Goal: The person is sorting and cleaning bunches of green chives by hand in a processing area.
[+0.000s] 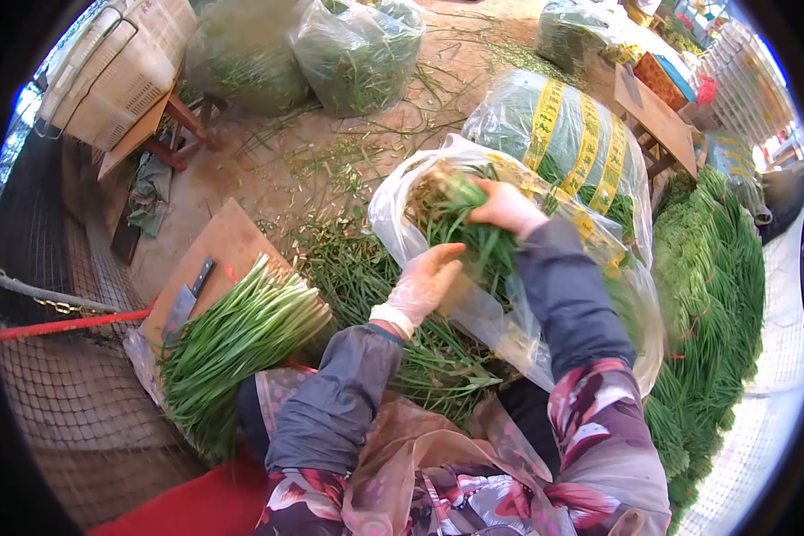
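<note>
My right hand (506, 207), in a thin pale glove, is closed around a bunch of chives (484, 246) over the mouth of an open clear plastic bag (402, 210). Dry, brownish ends stick out at the top of the bunch, and green leaves hang below. My left hand (422, 288), also gloved, is beside the bag's near-left side with its fingers stretched out and nothing in them. Left of it, a thick pile of trimmed chives (250, 330) with pale stem ends lies on a wooden board (228, 234). A knife (192, 293) rests on that board.
Loose leaves (348, 268) litter the ground between board and bag. A full bag with yellow tape (558, 125) stands beyond the open one. Chives are heaped (710, 304) at the right. Stuffed bags (357, 58), a white crate (116, 76) and a small wooden table (657, 116) stand farther back.
</note>
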`<state>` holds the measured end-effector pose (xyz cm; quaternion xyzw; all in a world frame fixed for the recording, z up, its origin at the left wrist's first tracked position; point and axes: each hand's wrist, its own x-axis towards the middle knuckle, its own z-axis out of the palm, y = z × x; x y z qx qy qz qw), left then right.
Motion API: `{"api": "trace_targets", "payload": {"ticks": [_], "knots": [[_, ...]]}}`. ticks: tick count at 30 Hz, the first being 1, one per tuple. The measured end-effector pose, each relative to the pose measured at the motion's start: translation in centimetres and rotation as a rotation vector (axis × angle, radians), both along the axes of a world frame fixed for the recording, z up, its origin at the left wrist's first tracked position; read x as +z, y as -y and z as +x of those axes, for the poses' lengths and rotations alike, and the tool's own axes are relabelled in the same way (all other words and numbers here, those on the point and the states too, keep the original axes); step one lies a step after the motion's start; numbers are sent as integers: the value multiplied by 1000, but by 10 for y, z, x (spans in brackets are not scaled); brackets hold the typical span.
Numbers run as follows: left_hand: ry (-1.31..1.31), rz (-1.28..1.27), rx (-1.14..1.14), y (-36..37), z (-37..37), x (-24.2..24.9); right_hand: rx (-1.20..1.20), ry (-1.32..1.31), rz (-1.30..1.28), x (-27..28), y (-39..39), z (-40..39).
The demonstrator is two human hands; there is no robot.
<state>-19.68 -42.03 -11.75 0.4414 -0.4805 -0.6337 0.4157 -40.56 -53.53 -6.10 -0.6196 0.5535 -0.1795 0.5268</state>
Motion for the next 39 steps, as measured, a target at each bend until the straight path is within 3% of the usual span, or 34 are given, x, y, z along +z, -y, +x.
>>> {"api": "trace_targets", "payload": {"ticks": [1,5,6,8,10,11,12,15,17,19,20,22,23,24,25,27,28,29,30,31,32,33,34,35,37,38,39], "knots": [[-1,2,0,1,-3,0,-32,90,-23,8,-6,-16],[-485,211,179,5,-29,14,-83,303,-75,21,-48,-32],[-564,231,229,7,-43,14,-61,219,-124,19,-59,-26],[-775,321,180,12,-56,16,151,-407,-530,19,-89,0],[-763,370,399,18,-67,8,434,-818,-398,42,-106,24],[-748,395,497,18,-66,1,389,-837,-714,49,-113,17],[-735,415,600,18,-62,-7,248,-909,-809,69,-114,16],[-691,439,621,5,-51,-11,111,-873,-1029,101,-110,11],[-688,364,565,-2,-48,-14,261,-487,-701,98,-104,36],[-664,407,477,-8,-44,13,342,-652,-693,34,-90,55],[-637,446,426,-10,-40,26,359,-766,-650,27,-86,68],[-512,50,360,-14,-33,21,332,-671,-614,26,-87,67],[-331,-46,285,-14,-27,10,304,-575,-553,26,-91,67],[178,-460,209,-17,-12,28,244,-478,-763,18,-94,57],[447,-665,401,-27,-12,44,178,-314,-864,19,-93,47],[182,-749,339,-25,-10,67,7,-182,-659,62,-102,34],[-134,-675,217,-17,-18,64,-51,-177,-721,54,-106,18],[-401,-375,114,-6,-32,57,-83,-66,-553,74,-119,26],[-472,-261,33,11,-41,47,-26,-81,-606,70,-127,21],[-366,-324,-68,31,-54,18,117,-188,-720,81,-137,16],[-76,-411,-24,44,-64,-12,121,-186,-701,94,-148,12],[332,-295,-87,47,-74,-43,20,-12,-603,110,-160,8],[725,-431,-306,46,-65,-53,-191,44,-613,125,-168,2],[902,-513,-302,40,-65,-51,-201,24,-618,143,-166,-23],[862,-447,-299,47,-72,-53,-379,152,-648,185,-157,-120],[804,-408,-349,54,-71,-55,-279,-131,-1069,209,-166,-166],[799,-409,-332,49,-69,-60,-225,487,-755,253,-185,-176]]}}
